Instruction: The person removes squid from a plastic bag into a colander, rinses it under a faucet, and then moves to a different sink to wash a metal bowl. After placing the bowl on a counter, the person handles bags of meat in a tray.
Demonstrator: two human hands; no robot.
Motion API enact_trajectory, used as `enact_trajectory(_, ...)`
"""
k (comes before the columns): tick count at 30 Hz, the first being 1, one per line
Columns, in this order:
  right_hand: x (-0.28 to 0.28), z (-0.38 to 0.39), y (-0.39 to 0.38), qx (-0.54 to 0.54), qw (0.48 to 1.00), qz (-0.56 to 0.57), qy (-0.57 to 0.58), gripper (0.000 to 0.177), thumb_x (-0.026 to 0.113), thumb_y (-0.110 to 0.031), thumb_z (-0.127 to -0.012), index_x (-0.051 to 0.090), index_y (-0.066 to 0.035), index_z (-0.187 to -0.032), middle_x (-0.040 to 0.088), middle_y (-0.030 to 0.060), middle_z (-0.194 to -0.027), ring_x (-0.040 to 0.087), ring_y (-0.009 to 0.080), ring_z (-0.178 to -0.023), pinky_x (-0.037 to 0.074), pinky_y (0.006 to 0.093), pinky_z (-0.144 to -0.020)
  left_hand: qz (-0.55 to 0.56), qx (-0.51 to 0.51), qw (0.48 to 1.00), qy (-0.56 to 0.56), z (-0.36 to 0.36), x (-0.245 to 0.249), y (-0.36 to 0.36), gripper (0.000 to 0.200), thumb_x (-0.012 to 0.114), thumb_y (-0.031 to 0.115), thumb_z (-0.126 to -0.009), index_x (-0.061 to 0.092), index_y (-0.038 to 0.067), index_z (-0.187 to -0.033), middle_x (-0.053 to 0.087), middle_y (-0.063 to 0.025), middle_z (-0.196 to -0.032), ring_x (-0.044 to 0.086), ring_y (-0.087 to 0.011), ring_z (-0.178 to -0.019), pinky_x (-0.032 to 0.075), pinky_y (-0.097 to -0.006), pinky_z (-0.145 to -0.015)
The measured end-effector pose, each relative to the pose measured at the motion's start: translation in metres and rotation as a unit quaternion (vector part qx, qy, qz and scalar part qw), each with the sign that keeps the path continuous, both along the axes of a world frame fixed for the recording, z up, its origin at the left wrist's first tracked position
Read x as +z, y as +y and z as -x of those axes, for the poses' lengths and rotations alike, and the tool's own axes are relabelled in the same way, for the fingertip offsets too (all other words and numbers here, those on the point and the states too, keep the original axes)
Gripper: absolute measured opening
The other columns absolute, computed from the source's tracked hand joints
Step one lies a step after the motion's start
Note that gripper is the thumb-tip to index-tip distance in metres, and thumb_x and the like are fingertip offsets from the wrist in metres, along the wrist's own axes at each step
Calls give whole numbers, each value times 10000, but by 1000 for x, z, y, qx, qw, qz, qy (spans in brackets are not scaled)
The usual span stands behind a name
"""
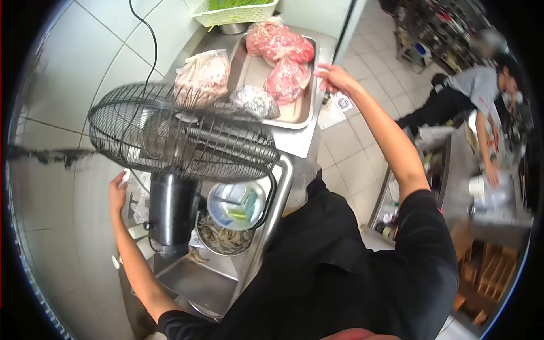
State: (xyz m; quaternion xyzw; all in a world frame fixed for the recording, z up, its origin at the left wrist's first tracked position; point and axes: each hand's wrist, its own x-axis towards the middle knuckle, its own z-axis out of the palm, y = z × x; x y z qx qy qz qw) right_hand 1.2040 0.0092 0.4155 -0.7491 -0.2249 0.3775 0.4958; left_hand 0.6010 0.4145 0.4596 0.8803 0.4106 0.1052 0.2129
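Observation:
My left hand [118, 191] is by the tiled wall, left of the black fan [184, 133]. Its fingers are bent around the edge of a white, see-through plastic bag [137, 199]. Over the right rim of the metal tray [313, 96] reaches my right hand [335, 79], fingers apart and holding nothing that I can see. Bags of red meat [288, 80] lie in the tray, with a bag of pale meat [203, 76] at its left and a bag of something greyish [254, 101] at its near edge.
The fan blocks part of the sink [286, 170]. Beneath it are a clear tub [237, 205] and a bowl of shrimp [224, 238]. A white basket of greens [238, 12] stands at the back. A co-worker [473, 90] bends over a counter at right.

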Motion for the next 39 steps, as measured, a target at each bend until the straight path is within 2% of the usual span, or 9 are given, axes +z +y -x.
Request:
enact_trajectory(3, -3, -90, 68, 51, 984, 117, -125, 803, 655, -360, -770, 253, 13, -1357, 562, 30, -528, 392, 85, -351, 278, 239, -325, -100, 107, 984, -99, 38, 29, -49, 344, 485, 11, -813, 532, -42, -1149, 594, -153, -1107, 569, -253, -1009, 423, -333, -901)
enact_trajectory(7, -24, -161, 117, 248, 945, 203, -67, 370, 631, -414, -793, 574, -51, -837, 400, -34, -435, 254, 68, -337, 166, 242, -324, -148, 263, 939, -166, 84, 45, -172, 273, 513, 78, -864, 552, -57, -1099, 611, -128, -1013, 580, -195, -909, 454, -313, -840)
enact_trajectory(11, -5, -126, 125, 420, 893, 17, 162, 376, 568, -256, -867, 526, -198, -1236, 464, -62, -586, 242, 19, -418, 158, 168, -363, -104, 377, 880, -268, 70, 47, -314, 287, 582, 156, -856, 563, -24, -1078, 609, -85, -881, 567, -143, -791, 473, -267, -748)
enact_trajectory(15, -1, -83, 138, 473, 828, -52, 295, 376, 568, -153, -840, 544, -150, -1215, 615, 6, -852, 425, 58, -524, 356, 201, -422, -70, 442, 822, -353, 30, 32, -388, 247, 604, 141, -845, 567, 0, -1043, 595, -50, -814, 547, -105, -708, 470, -226, -649)
enact_trajectory(17, -12, -68, 143, 540, 797, -230, -142, 360, 590, -104, -781, 591, -96, -1141, 652, 81, -905, 565, 145, -656, 469, 288, -560, -67, 433, 853, -284, 28, 6, -424, 243, 613, 151, -840, 566, 0, -1024, 588, -43, -799, 537, -98, -664, 462, -221, -613)
enact_trajectory(22, -30, -162, 140, 330, 847, 39, -415, 312, 676, -216, -686, 659, -57, -954, 647, 172, -857, 635, 280, -778, 485, 366, -699, 17, 490, 856, -161, -38, -66, -558, 147, 483, 53, -846, 571, -15, -942, 559, -38, -682, 519, -102, -586, 445, -230, -532)
enact_trajectory(28, -106, -168, 203, 266, 872, -38, -410, 253, 639, -277, -751, 646, -42, -844, 630, 139, -692, 614, 259, -616, 465, 388, -548, 130, 543, 806, -196, -88, -150, -693, 181, 421, -4, -810, 549, -44, -932, 577, -63, -662, 548, -126, -558, 464, -252, -510)
enact_trajectory(34, -47, -145, 193, 228, 921, 42, 312, 224, 453, -228, -890, 430, -161, -678, 234, -71, -429, 167, 74, -342, 130, 232, -346, 167, 625, 731, -218, -160, -185, -749, 150, 435, 17, -848, 539, -56, -928, 592, -87, -660, 566, -138, -559, 461, -258, -506)
enact_trajectory(39, -17, -138, 200, 235, 896, 88, 365, 284, 393, -169, -917, 378, -155, -634, 261, -78, -415, 187, 63, -330, 140, 225, -337, 124, 603, 741, -267, -167, -181, -720, 122, 467, 61, -895, 541, -21, -844, 568, -60, -640, 539, -110, -561, 436, -244, -498)
